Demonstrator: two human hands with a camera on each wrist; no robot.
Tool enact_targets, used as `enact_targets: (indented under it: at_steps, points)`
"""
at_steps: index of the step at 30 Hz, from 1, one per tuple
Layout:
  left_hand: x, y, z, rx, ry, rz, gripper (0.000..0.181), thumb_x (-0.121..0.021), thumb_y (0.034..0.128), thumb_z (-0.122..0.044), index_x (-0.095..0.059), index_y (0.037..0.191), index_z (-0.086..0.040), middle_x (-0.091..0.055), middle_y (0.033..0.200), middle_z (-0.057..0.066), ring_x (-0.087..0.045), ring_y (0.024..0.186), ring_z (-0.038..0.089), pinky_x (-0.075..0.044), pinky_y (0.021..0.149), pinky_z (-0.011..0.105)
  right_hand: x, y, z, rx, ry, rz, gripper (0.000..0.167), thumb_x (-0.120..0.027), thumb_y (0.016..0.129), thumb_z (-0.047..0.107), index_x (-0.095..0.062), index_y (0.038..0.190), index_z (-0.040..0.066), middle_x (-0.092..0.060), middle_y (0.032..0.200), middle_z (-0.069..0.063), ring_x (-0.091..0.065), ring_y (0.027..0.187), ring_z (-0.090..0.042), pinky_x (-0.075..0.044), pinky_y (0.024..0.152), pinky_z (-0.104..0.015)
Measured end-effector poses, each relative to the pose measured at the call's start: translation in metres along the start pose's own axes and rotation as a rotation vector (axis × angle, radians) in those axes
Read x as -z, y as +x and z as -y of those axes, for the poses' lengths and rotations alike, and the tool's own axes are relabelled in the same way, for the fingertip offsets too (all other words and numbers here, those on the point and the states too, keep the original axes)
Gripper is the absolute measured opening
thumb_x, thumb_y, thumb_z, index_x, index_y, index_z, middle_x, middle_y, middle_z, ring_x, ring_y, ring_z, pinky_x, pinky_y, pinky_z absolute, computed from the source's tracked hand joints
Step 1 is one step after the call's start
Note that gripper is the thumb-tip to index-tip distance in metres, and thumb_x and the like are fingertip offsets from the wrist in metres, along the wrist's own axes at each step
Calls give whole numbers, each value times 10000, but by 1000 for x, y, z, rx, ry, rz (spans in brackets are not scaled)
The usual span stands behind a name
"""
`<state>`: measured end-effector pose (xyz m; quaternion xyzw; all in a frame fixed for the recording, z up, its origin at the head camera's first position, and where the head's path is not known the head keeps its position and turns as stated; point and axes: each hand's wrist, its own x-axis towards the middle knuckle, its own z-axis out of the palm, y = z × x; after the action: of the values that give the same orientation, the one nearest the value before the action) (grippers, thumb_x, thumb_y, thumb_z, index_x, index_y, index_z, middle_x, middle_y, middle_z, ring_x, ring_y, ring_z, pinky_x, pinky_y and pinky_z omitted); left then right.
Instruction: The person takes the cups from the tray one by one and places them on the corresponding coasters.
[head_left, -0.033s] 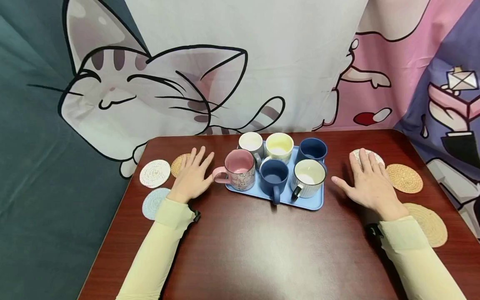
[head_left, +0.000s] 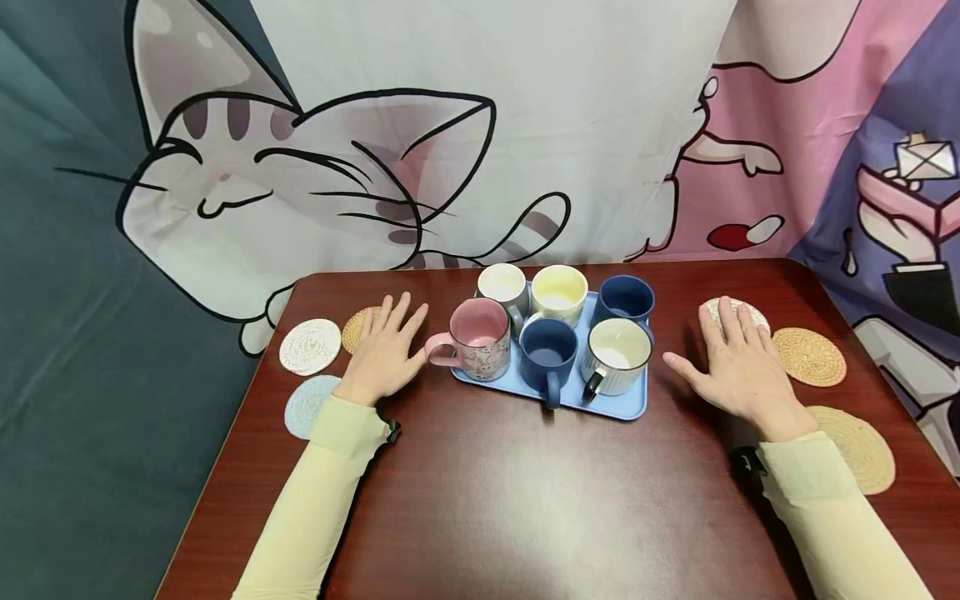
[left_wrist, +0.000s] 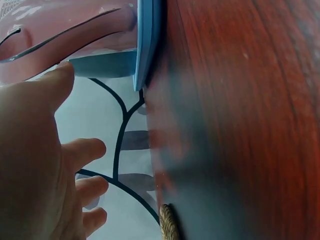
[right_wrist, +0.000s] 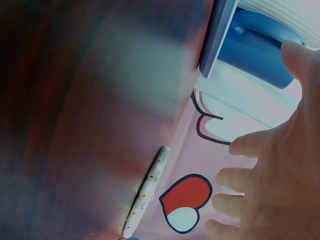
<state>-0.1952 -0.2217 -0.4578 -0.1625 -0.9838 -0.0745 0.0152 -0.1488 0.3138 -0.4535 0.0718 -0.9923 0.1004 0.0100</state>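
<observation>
In the head view the left hand, palm down with fingers spread, is nearest to the pink mug and a small tan coaster. The right hand is spread likewise, palm down, over part of a white coaster. Neither hand holds anything. Between them a light blue tray bears several mugs: the pink one, two dark blue, a yellow, a white and a ribbed white one with a black handle.
At the left lie a white coaster and a pale blue coaster. Two woven tan coasters are at the right, the larger partly under the right sleeve. A printed cloth hangs behind the brown table.
</observation>
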Motion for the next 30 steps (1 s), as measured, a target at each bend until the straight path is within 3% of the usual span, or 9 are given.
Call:
enact_targets:
  at_steps: [22, 26, 30]
  points:
    - [-3, -1, 1, 18, -22, 25, 744, -395, 1030, -643, -331, 1628, -205, -214, 1721, 153, -116, 1604, 429, -110, 1265, 666, -1, 0, 6, 24, 54, 9, 1009, -508, 966, 699, -245, 1602, -40, -134, 1671, -350, -121, 1540, -571, -140, 1211, -728]
    - [-3, 3, -1, -8, -75, 20, 668, -436, 1048, -520, -373, 1607, -160, -297, 1688, 173, -234, 1572, 436, -186, 1261, 641, -3, 1, 10, 54, 103, -11, 931, -549, 985, 624, -331, 1556, -78, -239, 1629, -370, -241, 1497, -564, -220, 1188, -714]
    - [-3, 9, -5, -52, -217, 33, 564, -505, 1048, -380, -489, 1528, -84, -480, 1560, 184, -420, 1476, 391, -314, 1223, 586, -6, 2, 17, 93, 166, -44, 692, -633, 990, 468, -543, 1405, -79, -519, 1431, -342, -484, 1317, -511, -385, 1085, -675]
